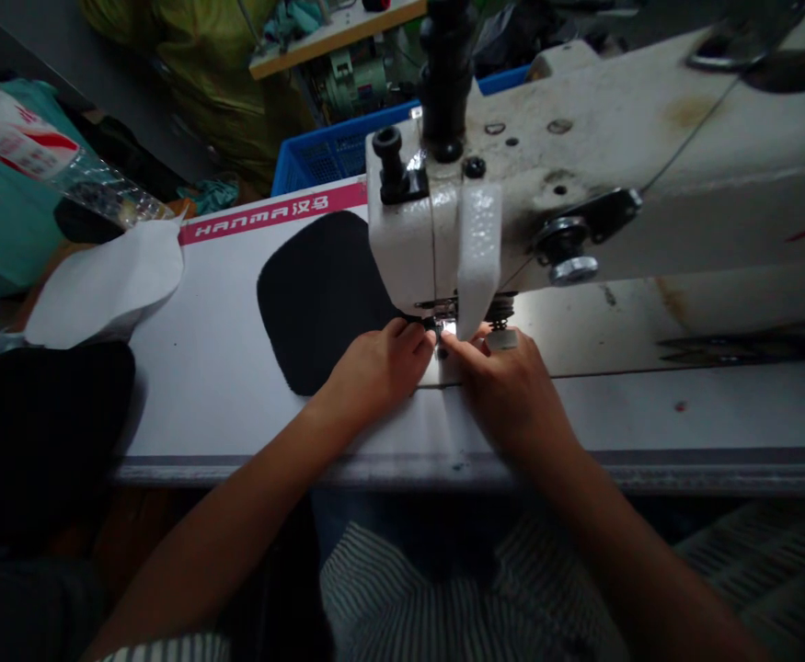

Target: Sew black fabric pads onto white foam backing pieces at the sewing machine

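Black fabric panel lay flat on the white surface, to the left of the head of a sewing machine, with its right-hand part running behind the machine head and toward the presser foot. Its visible left side was rounded.

The left hand rested at the panel's lower right part, fingers curled and bunched just beside the presser foot; I could not tell whether its grip was pinching the material or only pressing on it. The right hand lay on the other side of the presser foot, index finger reaching toward it and the other fingers partly hidden behind machine parts, so the state of that grip could not be told either. A small bright light shone between the two hands.

A dark thread ran slanting along the machine arm, and a dark, pointed tool lay to the right, under that arm. Behind the panel stretched a red strip lettered HANMA. Toward the left end were a white piece and a dark piece. Beyond the surface stood a blue crate.
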`<state>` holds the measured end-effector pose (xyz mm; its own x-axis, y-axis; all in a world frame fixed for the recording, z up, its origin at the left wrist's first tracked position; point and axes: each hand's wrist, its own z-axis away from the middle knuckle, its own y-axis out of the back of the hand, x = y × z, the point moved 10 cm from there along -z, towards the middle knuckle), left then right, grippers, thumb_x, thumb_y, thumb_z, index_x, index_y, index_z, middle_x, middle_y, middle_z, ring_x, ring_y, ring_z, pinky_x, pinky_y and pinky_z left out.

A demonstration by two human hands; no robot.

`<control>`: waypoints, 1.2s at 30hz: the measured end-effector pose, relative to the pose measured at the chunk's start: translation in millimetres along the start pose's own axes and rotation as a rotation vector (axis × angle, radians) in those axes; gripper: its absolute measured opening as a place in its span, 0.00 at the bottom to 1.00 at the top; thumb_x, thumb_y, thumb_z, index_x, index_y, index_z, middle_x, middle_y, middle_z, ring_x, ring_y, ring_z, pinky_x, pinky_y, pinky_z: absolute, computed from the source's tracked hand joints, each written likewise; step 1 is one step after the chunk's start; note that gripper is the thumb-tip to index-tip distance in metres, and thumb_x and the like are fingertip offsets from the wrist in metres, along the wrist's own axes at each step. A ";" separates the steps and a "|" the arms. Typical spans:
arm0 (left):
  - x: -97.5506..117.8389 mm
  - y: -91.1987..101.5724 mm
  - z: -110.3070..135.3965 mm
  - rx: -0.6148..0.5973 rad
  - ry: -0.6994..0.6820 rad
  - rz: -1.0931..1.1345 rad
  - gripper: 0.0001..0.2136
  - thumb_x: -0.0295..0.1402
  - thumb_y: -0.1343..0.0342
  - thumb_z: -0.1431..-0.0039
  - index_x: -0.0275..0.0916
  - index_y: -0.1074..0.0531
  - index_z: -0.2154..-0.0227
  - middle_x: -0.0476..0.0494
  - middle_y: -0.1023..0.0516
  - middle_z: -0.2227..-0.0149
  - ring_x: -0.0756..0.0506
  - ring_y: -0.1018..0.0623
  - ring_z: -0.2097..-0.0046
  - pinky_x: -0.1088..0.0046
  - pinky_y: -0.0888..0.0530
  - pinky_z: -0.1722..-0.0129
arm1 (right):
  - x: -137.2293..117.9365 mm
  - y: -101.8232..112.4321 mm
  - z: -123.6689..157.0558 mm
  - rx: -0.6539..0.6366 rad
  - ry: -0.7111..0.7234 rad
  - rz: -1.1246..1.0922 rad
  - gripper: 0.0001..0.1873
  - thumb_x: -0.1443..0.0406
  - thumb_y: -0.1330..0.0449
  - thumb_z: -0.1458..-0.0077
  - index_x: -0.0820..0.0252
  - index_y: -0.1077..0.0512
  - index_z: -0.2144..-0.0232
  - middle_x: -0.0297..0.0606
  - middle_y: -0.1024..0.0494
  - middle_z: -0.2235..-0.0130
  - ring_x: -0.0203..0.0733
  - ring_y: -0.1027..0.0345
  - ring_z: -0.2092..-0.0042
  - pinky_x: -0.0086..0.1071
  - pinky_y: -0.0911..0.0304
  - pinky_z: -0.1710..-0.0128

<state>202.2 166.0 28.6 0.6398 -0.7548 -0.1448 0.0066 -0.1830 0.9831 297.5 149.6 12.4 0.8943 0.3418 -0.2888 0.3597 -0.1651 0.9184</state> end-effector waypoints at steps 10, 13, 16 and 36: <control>9.8 5.0 -17.3 -0.104 0.331 0.052 0.07 0.22 0.45 0.32 0.31 0.22 0.60 0.36 0.21 0.65 0.39 0.20 0.61 0.70 0.26 0.73 | 3.5 1.2 -1.1 -0.020 -0.037 -0.095 0.14 0.66 0.44 0.32 0.58 0.20 0.51 0.47 0.23 0.57 0.51 0.35 0.56 0.43 0.40 0.57; -3.7 5.5 -8.4 -0.122 0.289 0.171 0.10 0.35 0.42 0.30 0.34 0.21 0.57 0.36 0.18 0.61 0.37 0.19 0.58 0.66 0.22 0.68 | 4.4 0.6 -0.3 -0.010 -0.036 -0.096 0.14 0.66 0.44 0.32 0.58 0.20 0.50 0.47 0.23 0.58 0.50 0.35 0.56 0.42 0.40 0.57; -15.4 5.9 5.3 -0.084 0.025 0.320 0.11 0.37 0.44 0.29 0.39 0.20 0.51 0.40 0.18 0.48 0.38 0.21 0.46 0.57 0.21 0.48 | 2.6 -0.2 1.1 -0.005 -0.021 -0.070 0.17 0.67 0.47 0.31 0.57 0.22 0.46 0.47 0.22 0.57 0.49 0.34 0.55 0.43 0.40 0.56; -22.8 -6.7 23.4 0.028 0.120 0.311 0.18 0.37 0.46 0.28 0.37 0.28 0.39 0.35 0.28 0.35 0.35 0.33 0.32 0.51 0.32 0.36 | -9.7 12.6 22.8 0.046 0.069 -0.144 0.16 0.69 0.47 0.34 0.62 0.21 0.51 0.50 0.23 0.54 0.51 0.33 0.55 0.45 0.35 0.54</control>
<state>169.6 169.8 22.7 0.6936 -0.6981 0.1775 -0.2230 0.0263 0.9745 299.4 123.1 20.6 0.8126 0.4273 -0.3963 0.4965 -0.1514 0.8548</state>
